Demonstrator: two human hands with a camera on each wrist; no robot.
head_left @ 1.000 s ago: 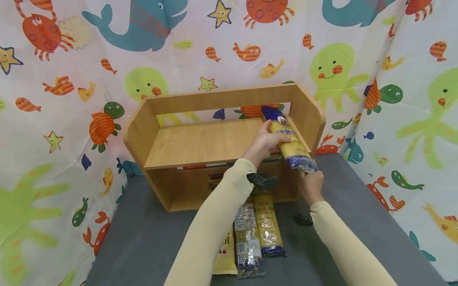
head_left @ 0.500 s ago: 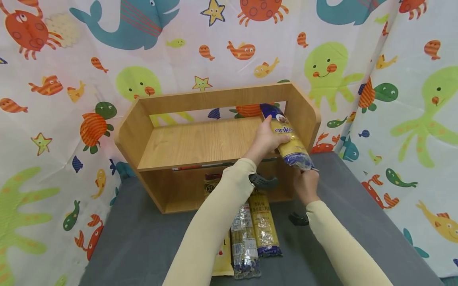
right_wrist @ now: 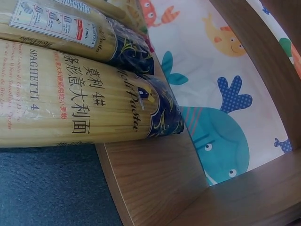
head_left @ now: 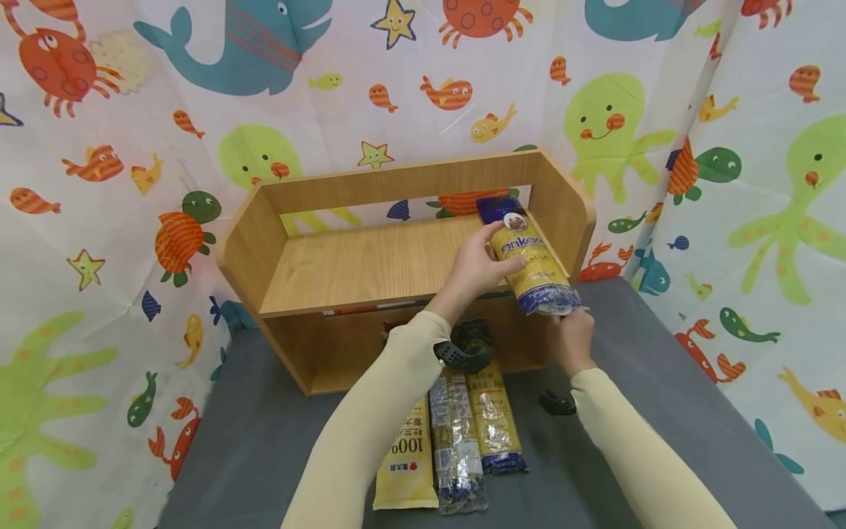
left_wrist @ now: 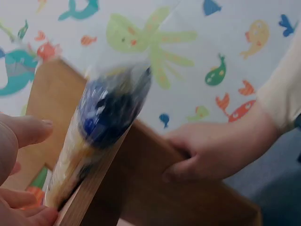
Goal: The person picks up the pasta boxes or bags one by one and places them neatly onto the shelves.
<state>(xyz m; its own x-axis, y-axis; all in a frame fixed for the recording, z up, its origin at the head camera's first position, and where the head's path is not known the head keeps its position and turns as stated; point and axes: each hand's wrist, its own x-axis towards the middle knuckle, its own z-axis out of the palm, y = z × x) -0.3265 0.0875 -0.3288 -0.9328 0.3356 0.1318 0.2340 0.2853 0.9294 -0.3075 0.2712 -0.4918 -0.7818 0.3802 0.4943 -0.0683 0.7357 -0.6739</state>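
Observation:
A yellow and blue pasta pack (head_left: 525, 253) lies slanted at the right end of the wooden shelf unit's upper board, its crinkled blue end over the front edge. My left hand (head_left: 477, 263) is at its left side with thumb and fingers spread; in the left wrist view the thumb stands off the pack (left_wrist: 110, 106) and lower fingertips touch near its base. My right hand (head_left: 572, 339) holds the right side panel of the shelf unit (head_left: 396, 253); the left wrist view shows this right hand (left_wrist: 218, 148) with its thumb along the panel (left_wrist: 155, 183).
Below, a yellow pasta pack (head_left: 406, 463), a clear pack (head_left: 457, 448) and a spaghetti pack (head_left: 497, 419) lie side by side, running from the lower compartment onto the grey table (head_left: 264, 455). A printed sea-animal curtain (head_left: 410, 117) hangs behind.
My left hand has loosened and shifted slightly left on the pasta pack, uncovering more of its label. The pack has turned a little face up. My right hand stays at the side panel.

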